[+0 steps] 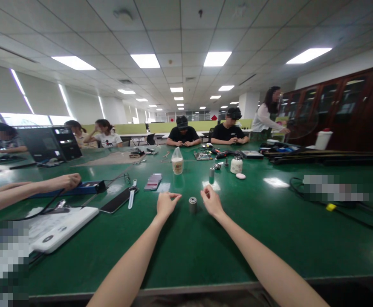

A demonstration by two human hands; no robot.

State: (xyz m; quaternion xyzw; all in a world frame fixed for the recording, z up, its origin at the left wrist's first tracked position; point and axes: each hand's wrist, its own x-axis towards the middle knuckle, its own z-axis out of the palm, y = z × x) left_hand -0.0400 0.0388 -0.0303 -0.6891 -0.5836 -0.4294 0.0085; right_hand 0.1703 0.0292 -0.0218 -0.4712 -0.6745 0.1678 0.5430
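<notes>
A small metal cylinder (192,204) stands upright on the green table (205,251), between my two hands. My left hand (166,204) rests just left of it, with thumb and forefinger pinched together and the other fingers curled. My right hand (211,200) sits just right of the cylinder, fingers curled and thumb pressed to the fingertips. Neither hand touches the cylinder. Whether either pinch holds anything is too small to make out.
A black phone (115,201) and a white tool (131,197) lie to the left, beside a white device (63,228). Further back stand a plastic bottle (177,160), a white jar (236,164) and a small metal part (212,172). Another person's hand (65,181) rests at left; several people sit at the far side.
</notes>
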